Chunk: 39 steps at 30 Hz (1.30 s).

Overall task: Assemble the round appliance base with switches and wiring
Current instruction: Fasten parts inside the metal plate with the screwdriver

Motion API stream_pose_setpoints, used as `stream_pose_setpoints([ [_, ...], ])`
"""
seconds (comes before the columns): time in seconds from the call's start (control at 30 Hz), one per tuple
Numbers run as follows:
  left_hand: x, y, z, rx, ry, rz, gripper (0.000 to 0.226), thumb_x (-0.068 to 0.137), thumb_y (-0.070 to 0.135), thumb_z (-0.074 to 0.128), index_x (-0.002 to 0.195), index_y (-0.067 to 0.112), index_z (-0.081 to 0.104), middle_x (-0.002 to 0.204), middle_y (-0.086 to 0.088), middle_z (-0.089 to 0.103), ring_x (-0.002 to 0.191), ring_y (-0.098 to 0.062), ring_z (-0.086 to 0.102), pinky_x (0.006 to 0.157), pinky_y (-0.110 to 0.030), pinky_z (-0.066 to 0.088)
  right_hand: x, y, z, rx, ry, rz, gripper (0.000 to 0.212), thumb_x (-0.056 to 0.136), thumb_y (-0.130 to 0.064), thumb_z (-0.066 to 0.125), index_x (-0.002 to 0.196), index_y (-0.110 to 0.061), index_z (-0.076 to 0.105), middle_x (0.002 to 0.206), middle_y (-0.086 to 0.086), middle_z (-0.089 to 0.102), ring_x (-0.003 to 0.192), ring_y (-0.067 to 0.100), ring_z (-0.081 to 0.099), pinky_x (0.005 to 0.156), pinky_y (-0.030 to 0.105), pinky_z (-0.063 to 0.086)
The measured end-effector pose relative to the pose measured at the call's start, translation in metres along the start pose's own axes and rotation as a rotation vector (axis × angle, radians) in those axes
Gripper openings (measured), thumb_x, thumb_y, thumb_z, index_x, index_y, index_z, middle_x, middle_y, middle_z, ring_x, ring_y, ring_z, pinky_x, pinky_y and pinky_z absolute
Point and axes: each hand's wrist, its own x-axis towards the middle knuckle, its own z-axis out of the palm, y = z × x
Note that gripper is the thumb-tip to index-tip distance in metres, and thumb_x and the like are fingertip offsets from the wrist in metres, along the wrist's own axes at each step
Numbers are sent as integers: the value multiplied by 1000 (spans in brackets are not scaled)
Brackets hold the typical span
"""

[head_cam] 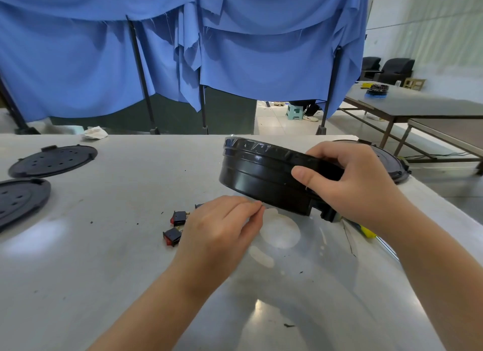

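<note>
Nearest us, our left hand (222, 227) hovers low at centre frame, fingers (251, 207) pinched together at the tips just under the lower edge of the round base (264, 180). Whether they pinch a wire end or some small part we cannot tell; nothing shows between them.

Our right hand (350, 183) grips the round base by its rim at centre right, thumb across the side wall, holding it tilted and clear of the tabletop (104, 246). We judge the tilt is meant to bring the switch openings toward the left hand. Those openings and any wiring inside are hidden from us.

Two rocker switches (175, 227) lie on the tabletop just left of our left hand, kept close for fitting. Two perforated black lids (52, 161) rest at far left, the lower one cut off by the frame edge. Another black disc (389, 162) sits behind our right hand, mostly hidden. A yellow-handled tool (367, 231) peeks out under our right wrist.
</note>
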Motion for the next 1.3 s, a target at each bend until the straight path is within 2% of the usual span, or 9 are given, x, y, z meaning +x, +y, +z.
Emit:
stream_pose_setpoints([
  [0.17, 7, -1, -3, 68, 0, 119, 7, 84, 5, 73, 79, 0, 75, 75, -8, 72, 65, -22, 67, 61, -30, 54, -2, 0, -4, 29, 1, 17, 10, 77, -41, 64, 78, -31, 65, 70, -5, 66, 67, 6, 62, 48, 19, 54],
  [0.33, 12, 3, -9, 122, 46, 180, 11, 85, 7, 72, 76, 4, 75, 74, -7, 72, 65, -21, 67, 59, -32, 52, -2, -4, -14, 63, -52, 7, 13, 74, -45, 62, 78, -32, 65, 73, -16, 67, 70, 0, 64, 56, 7, 47],
  [0.5, 14, 5, -11, 156, 76, 187, 11, 85, 15, 74, 81, 8, 68, 70, -7, 65, 63, -22, 57, 60, -33, 43, -4, -6, -19, 55, -116, -23, 14, 74, -44, 61, 79, -32, 66, 73, -14, 67, 69, 4, 64, 57, 9, 48],
  [0.6, 14, 3, -12, 168, 115, 137, 33, 82, 28, 78, 99, 10, 55, 82, -11, 64, 79, -22, 52, 72, -30, 42, -6, -4, -22, 51, -142, -49, 8, 75, -43, 63, 75, -35, 65, 73, -11, 67, 68, 7, 64, 58, 16, 51],
  [0.7, 15, 2, -13, 143, 67, 116, 53, 80, 39, 77, 114, 10, 49, 114, -14, 54, 105, -26, 54, 93, -28, 39, -10, -1, -24, 59, -198, -55, 8, 75, -42, 64, 77, -34, 66, 70, -7, 66, 60, 11, 64, 51, 23, 53],
  [0.77, 15, 0, -14, 117, 2, 118, 63, 81, 45, 75, 122, 9, 44, 130, -15, 47, 122, -29, 48, 103, -34, 37, -12, 0, -25, 62, -247, -58, 6, 77, -39, 66, 78, -33, 65, 69, -6, 66, 58, 13, 64, 49, 27, 55],
  [0.87, 13, 0, -12, 107, -54, 141, 66, 82, 46, 73, 127, 9, 42, 138, -18, 51, 130, -32, 46, 108, -45, 38, -15, 2, -23, 10, -290, -82, 7, 75, -42, 64, 75, -35, 64, 74, -13, 66, 66, 10, 65, 54, 27, 55],
  [1.07, 5, 2, 0, 103, -121, 196, 53, 83, 38, 72, 122, 8, 52, 121, -12, 66, 117, -26, 61, 100, -50, 44, -21, 8, -21, -102, -356, -97, 10, 79, -34, 68, 78, -42, 63, 81, -23, 63, 81, 1, 60, 66, 17, 41],
  [1.3, 0, 9, 8, 137, -81, 270, 43, 84, 34, 71, 116, 10, 55, 102, -10, 71, 96, -24, 67, 95, -45, 48, -32, 16, -21, -121, -359, -103, 7, 79, -32, 69, 78, -36, 63, 82, -19, 64, 84, 4, 60, 69, 20, 43],
])
